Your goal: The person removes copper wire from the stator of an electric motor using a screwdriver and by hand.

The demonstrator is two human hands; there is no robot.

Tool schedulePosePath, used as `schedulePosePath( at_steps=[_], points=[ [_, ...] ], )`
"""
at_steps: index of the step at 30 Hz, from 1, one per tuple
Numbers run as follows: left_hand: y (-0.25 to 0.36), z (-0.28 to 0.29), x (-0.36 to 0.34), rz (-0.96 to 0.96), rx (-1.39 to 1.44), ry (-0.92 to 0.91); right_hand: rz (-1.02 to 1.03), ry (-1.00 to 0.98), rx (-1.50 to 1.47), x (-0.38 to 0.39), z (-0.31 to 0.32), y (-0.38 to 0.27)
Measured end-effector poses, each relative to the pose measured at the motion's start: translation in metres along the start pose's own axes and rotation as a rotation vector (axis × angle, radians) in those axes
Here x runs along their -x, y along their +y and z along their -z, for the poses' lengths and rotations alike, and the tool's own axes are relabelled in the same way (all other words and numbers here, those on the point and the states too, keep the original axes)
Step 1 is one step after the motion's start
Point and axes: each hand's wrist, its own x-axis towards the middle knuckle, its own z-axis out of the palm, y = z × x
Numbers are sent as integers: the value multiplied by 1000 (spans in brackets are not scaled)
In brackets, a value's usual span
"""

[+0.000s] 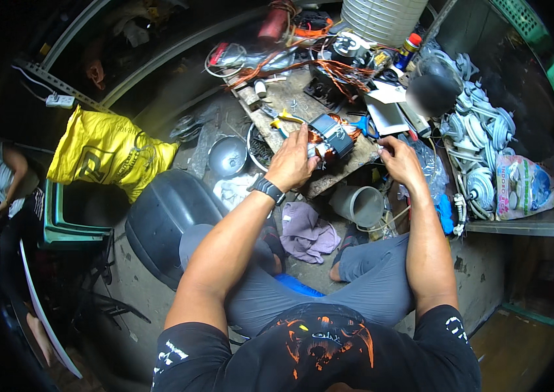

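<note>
A motor stator [338, 139], with a dark laminated core and copper windings, sits near the front of a worn wooden work board [324, 184]. My left hand [293, 160] is closed against the stator's left side, its fingers along the core and windings. My right hand [400, 159] is off to the stator's right by the board's edge, thumb and fingers drawn together. Whatever is between those fingertips is too small to make out. Yellow-handled pliers [285, 118] lie just beyond my left fingers. A blue-handled tool [360, 124] lies behind the stator's right side.
Loose copper wire [342, 73] and a blue can with a red lid [407, 52] are at the back. White lamp-like parts [479, 134] pile up at right. Below the board are a grey bucket [359, 205] and a purple cloth [308, 234]. A yellow bag [104, 153] stands left.
</note>
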Motion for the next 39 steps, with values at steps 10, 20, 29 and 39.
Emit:
schedulePosePath(
  at_steps=[10, 20, 29, 39],
  points=[
    [-32, 22, -12, 149, 240, -98, 41, -241, 119, -12, 18, -33],
    [-58, -8, -33, 484, -22, 286, 124, 24, -172, 6, -4, -71],
    [-47, 45, -12, 500, -66, 406, 252, 285, -281, 14, 5, -74],
    [60, 32, 34, -285, 174, 418, 7, -624, -1455, 30, -15, -107]
  ],
)
